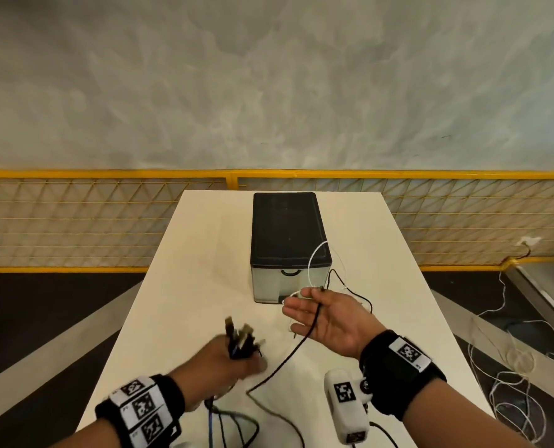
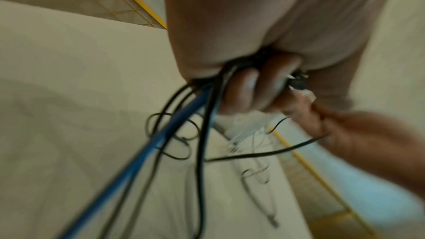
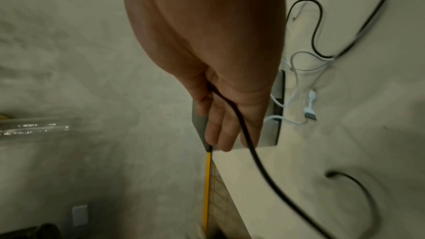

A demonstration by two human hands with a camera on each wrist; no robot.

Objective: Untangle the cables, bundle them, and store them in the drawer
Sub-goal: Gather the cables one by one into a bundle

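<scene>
My left hand grips a bundle of black and blue cables, with their plugs sticking up from the fist. In the left wrist view its fingers curl round these cables, which hang down in loops. My right hand is held flat with straight fingers just in front of the drawer unit. A black cable lies across its palm and over the web of the thumb, then trails on the table. In the right wrist view the black cable runs past the straight fingers. The unit's drawers look closed.
A white cable loops at the unit's front right corner; its plug lies on the white table. More cable loops lie at the near edge. A yellow mesh fence stands behind. White cords lie on the floor at right.
</scene>
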